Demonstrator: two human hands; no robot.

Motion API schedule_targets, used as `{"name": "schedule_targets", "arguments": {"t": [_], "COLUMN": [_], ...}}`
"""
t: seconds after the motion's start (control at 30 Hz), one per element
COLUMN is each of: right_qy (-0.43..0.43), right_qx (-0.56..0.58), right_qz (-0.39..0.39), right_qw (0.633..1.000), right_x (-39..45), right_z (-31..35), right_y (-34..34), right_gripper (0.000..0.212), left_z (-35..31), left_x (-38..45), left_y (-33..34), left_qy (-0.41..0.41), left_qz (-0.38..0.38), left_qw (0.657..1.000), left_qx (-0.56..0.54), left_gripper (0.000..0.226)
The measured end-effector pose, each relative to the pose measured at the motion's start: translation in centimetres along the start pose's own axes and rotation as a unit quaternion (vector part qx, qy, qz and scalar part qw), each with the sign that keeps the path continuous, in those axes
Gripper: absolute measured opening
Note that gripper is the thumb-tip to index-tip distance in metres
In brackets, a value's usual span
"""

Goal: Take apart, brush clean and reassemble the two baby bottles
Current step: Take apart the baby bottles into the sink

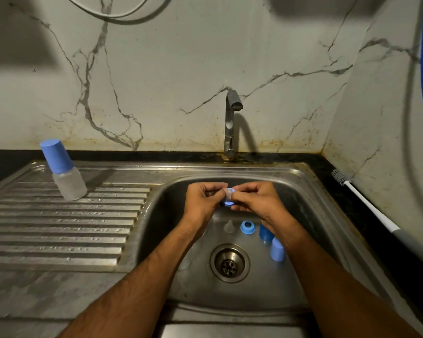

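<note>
Marble-veined wall, stained along the bottom edge, and below it a steel sink [310, 189] set into a dark surface, tap [231, 123] standing dry over the bowl. Both hands are up over the basin, close together. The left hand [203, 203] and the right hand [257, 201] each pinch the same small piece, a clear teat seated in a blue ring [228, 197], fingers curled tight around it from either side. This looks like the take-apart stage: the job seems to be working the teat out of its collar. What that calls for next, I'd say, is a firm push through the ring with a thumb while the other hand holds the collar steady, all above the bowl so nothing bounces away.

Down in the basin, parts are laid out. A loose clear teat [229, 226] sits near the back, just beside it a blue collar [247, 227], then a darker blue piece [266, 234] partly hidden by the right wrist, and a pale blue cap [277, 250] standing near it. The drain [230, 263] is open-grated, so small parts need watching.

On the ribbed drainer [59, 228] to the left, one capped bottle [64, 170] stands whole, not yet dismantled. The bottle brush [366, 206] lies untouched on the surface to the right.
</note>
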State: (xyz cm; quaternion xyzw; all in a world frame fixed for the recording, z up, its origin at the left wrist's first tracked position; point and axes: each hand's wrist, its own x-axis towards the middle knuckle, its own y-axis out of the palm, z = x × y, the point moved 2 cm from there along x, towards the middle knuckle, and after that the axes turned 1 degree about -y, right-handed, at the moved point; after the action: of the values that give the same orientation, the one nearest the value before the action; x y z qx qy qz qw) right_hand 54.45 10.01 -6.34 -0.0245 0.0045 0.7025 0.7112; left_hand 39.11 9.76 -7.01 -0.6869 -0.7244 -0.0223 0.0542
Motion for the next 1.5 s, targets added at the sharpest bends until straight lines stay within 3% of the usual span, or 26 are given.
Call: {"name": "schedule_targets", "arguments": {"t": [0.17, 0.3, 0.43, 0.6, 0.8, 0.87, 0.97, 1.07, 1.23, 1.5], "right_qy": [-0.007, -0.029, -0.033, 0.001, 0.072, 0.053, 0.01, 0.029, 0.069, 0.096], "right_qx": [-0.035, -0.126, -0.127, -0.056, 0.0, -0.05, -0.15, -0.097, 0.038, 0.082], "right_qz": [-0.029, -0.061, -0.058, 0.0, 0.116, 0.129, 0.087, 0.065, 0.084, 0.057], "right_qw": [0.999, 0.99, 0.99, 0.998, 0.991, 0.989, 0.985, 0.993, 0.993, 0.99], "right_x": [0.8, 1.2, 0.9, 0.3, 0.1, 0.0, -0.1, 0.0, -0.2, -0.5], "right_z": [-0.1, -0.7, -0.7, -0.7, -0.8, -0.8, -0.8, -0.9, -0.8, -0.5], "right_y": [0.1, 0.0, 0.4, 0.2, -0.6, -0.5, -0.1, 0.1, -0.5, -0.4], "right_gripper": [0.015, 0.013, 0.014, 0.017, 0.029, 0.033, 0.04, 0.035, 0.023, 0.021], "left_z": [-0.2, -0.3, -0.2, 0.5, 1.5, 1.8, 2.1, 2.0, 1.6, 1.7], "left_x": [0.0, -0.1, -0.1, -0.1, 0.4, 0.5, 0.4, 0.4, 0.5, 0.5], "left_y": [0.2, 0.7, 0.4, -0.5, -1.0, -1.0, -0.6, -0.4, -0.9, -1.0], "left_qy": [-0.033, -0.034, -0.062, -0.149, -0.143, -0.15, -0.19, -0.213, -0.197, -0.13], "left_qz": [-0.006, 0.018, 0.031, 0.102, 0.083, 0.075, 0.074, 0.095, 0.094, 0.041], "left_qw": [0.999, 0.999, 0.997, 0.974, 0.98, 0.981, 0.972, 0.961, 0.964, 0.991], "left_qx": [-0.033, -0.013, -0.047, -0.134, -0.108, -0.1, -0.113, -0.149, -0.149, 0.001], "left_gripper": [0.027, 0.032, 0.031, 0.032, 0.023, 0.019, 0.014, 0.025, 0.019, 0.024]}}
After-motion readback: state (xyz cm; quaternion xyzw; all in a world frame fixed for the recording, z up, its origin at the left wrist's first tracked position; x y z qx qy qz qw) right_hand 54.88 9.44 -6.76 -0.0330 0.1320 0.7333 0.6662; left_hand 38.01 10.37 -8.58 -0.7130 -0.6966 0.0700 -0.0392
